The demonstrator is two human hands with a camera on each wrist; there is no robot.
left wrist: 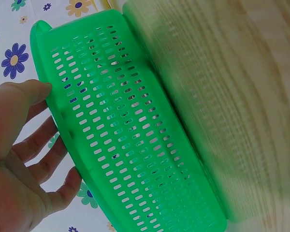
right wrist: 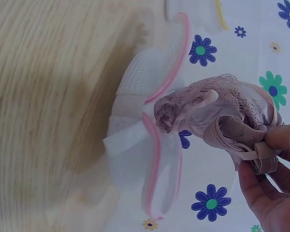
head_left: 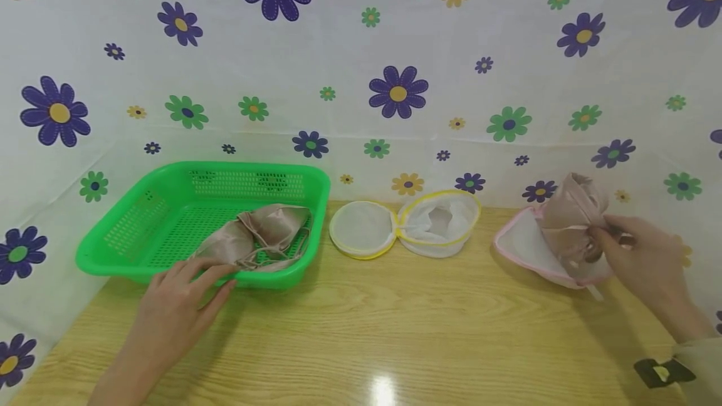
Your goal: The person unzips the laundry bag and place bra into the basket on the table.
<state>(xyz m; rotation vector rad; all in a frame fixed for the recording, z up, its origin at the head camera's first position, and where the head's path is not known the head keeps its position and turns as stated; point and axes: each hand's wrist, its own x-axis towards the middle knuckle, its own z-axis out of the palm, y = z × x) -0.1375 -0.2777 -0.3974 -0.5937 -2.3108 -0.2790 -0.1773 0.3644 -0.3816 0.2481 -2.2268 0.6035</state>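
Note:
A dusty-pink bra [head_left: 572,218] with lace and a hook band hangs from my right hand [head_left: 643,255]. In the right wrist view, thumb and fingers pinch its folded band [right wrist: 261,150]. Its lower part is in the mouth of a white mesh laundry bag with pink trim [head_left: 521,246]. My left hand [head_left: 172,306] holds the near rim of a green plastic basket [head_left: 107,262]; the left wrist view shows the thumb on the rim and the fingers behind it. A second satin bra [head_left: 231,243] lies in the basket, its straps loose near the right wall.
Between basket and pink-trimmed bag, a round mesh laundry bag with yellow trim [head_left: 440,249] stands unzipped, its round lid [head_left: 361,230] folded left. Everything rests on a wood-grain table [head_left: 395,324]. Behind it hangs a white flower-print cloth [head_left: 338,55].

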